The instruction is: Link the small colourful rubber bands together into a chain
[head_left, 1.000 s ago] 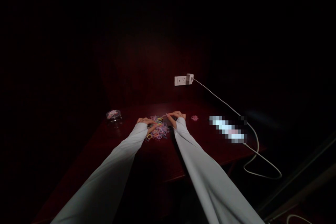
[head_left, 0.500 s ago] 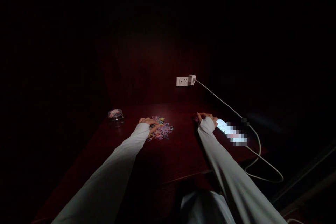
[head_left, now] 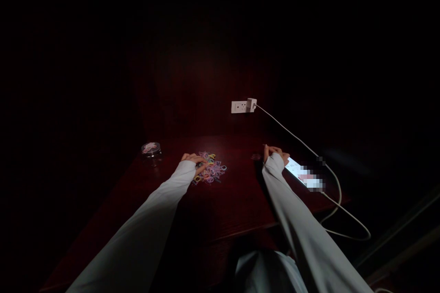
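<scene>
A loose pile of small coloured hair ties (head_left: 213,171), mostly pink and purple with some yellow and blue, lies on the dark red table (head_left: 227,210). My left hand (head_left: 195,161) rests at its left side, fingers bent together over the ties; what they pinch is hidden. Further right, my right hand (head_left: 276,153) is closed in a pinch, with a tiny bit of something at the fingertips, too small to name. Just left of it lies a dim small cluster of purplish ties (head_left: 255,157). Both forearms wear light long sleeves.
A clear jar (head_left: 151,153) with a patterned lid stands at the left. Beside my right wrist lies a lit phone (head_left: 302,174), its white cable (head_left: 288,130) running to a charger (head_left: 252,105) in the wall socket (head_left: 238,107). The surroundings are very dark.
My right hand has shifted slightly right and up, away from the small purplish cluster, which now shows more plainly. My left hand stays at the pile, almost unmoved.
</scene>
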{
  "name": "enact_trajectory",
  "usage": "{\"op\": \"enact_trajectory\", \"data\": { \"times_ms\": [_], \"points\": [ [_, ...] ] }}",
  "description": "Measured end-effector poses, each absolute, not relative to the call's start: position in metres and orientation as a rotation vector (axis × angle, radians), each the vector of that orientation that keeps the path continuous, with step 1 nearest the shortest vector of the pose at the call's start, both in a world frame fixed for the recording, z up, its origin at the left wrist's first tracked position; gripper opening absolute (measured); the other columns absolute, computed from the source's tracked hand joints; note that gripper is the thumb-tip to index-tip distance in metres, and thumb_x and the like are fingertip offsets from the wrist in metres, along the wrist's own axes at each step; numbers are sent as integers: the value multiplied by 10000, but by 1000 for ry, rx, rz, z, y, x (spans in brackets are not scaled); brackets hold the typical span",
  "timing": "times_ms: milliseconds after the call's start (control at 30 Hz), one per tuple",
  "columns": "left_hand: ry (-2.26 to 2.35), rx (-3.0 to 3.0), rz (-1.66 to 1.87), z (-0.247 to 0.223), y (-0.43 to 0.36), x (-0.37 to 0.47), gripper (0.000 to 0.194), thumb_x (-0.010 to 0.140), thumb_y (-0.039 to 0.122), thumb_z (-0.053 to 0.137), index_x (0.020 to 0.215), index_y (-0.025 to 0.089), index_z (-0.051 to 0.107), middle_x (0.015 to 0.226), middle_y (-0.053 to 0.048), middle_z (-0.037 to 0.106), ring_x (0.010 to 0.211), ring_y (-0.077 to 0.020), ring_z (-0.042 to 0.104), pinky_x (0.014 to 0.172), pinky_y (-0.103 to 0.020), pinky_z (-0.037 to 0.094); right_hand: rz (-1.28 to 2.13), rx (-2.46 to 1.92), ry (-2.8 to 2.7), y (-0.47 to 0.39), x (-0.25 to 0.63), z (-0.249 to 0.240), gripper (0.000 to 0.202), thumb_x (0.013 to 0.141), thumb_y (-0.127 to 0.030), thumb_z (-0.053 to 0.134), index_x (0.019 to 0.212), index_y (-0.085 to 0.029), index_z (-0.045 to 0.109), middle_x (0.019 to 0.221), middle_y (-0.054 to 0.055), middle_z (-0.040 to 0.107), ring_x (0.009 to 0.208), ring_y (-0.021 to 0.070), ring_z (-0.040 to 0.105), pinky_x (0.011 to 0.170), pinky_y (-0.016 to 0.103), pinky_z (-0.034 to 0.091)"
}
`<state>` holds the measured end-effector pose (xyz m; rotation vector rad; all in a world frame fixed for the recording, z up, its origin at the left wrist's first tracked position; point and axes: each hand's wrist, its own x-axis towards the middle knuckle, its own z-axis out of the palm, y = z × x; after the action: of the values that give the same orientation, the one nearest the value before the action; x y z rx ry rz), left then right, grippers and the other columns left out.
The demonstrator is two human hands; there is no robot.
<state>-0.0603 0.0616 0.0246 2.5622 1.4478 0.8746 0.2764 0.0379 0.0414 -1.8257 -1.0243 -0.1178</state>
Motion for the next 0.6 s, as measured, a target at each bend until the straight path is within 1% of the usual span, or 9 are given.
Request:
{"op": "enact_trajectory", "data": {
  "times_ms": [100,167,267,400,500,600],
  "points": [
    [1443,2559,869,26,61,-59,173,923,374,701,994,273,821,1075,-39,814,1057,-234,656,990,-383,399,-201,-1719,-1158,37,258,47,334,990,-389,506,989,-230,800,1104,110,644,1068,276,438,911,418,337],
    [1435,2558,873,28,60,-57,167,919,376,706,989,276,820,1078,-38,813,1053,-238,654,986,-387,402,-213,-1618,-1324,35,237,47,272,989,-375,550,983,-267,799,1095,80,639,1059,264,432,917,408,323],
    [1432,2565,903,28,57,-55,172,922,387,696,968,279,821,1048,-40,812,1016,-239,649,965,-389,414,-156,-1459,-1673,30,196,40,167,965,-393,653,973,-317,801,1102,44,664,1059,258,432,915,389,310],
    [1456,2591,897,29,56,-55,194,933,379,672,975,267,825,1008,-48,803,968,-233,638,932,-378,426,-115,-1361,-1886,29,151,31,197,966,-465,669,1029,-338,807,1129,54,674,1079,265,434,928,391,312],
    [1465,2605,836,32,54,-54,175,929,336,683,999,266,826,1024,-48,801,992,-235,642,947,-382,412,-81,-1368,-1931,31,140,28,177,957,-454,688,1013,-343,814,1140,47,681,1088,265,444,929,390,314],
    [1476,2604,819,36,51,-53,170,937,335,687,1003,269,828,1035,-48,801,1001,-234,649,950,-382,407,-50,-1384,-1908,33,145,28,152,938,-434,717,983,-329,819,1133,45,688,1084,262,448,931,388,314]
  ]
}}
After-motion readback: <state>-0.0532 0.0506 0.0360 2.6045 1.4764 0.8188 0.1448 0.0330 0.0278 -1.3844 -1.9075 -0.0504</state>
